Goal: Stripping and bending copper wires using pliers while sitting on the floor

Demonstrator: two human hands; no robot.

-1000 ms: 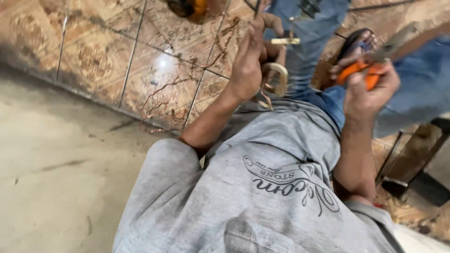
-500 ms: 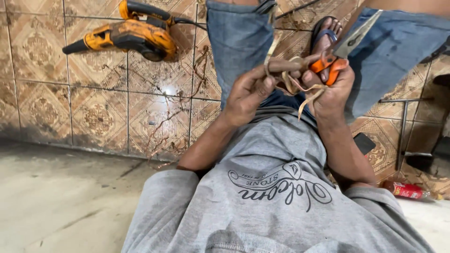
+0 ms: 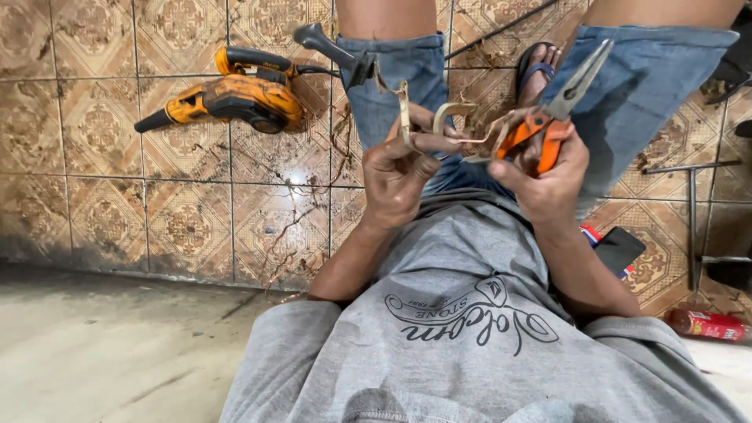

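Observation:
My left hand (image 3: 399, 168) pinches a bent strip of pale flat band (image 3: 446, 117) whose loops curl up between both hands. My right hand (image 3: 548, 168) grips orange-handled pliers (image 3: 560, 106) with their grey jaws pointing up and to the right, and its fingers also touch the strip's right end. Both hands are raised above my lap, over a grey shirt and blue denim shorts.
An orange and black power tool (image 3: 235, 98) lies on the patterned tile floor (image 3: 157, 204) at upper left, with a black handle (image 3: 333, 48) beside it. A dark phone (image 3: 619, 247) and a red can (image 3: 705, 323) lie at right. Bare concrete (image 3: 102, 352) fills the lower left.
The view has swung down and left, bringing the power tool into sight. My hands came together, both now on the strip, and the pliers moved in toward the left hand.

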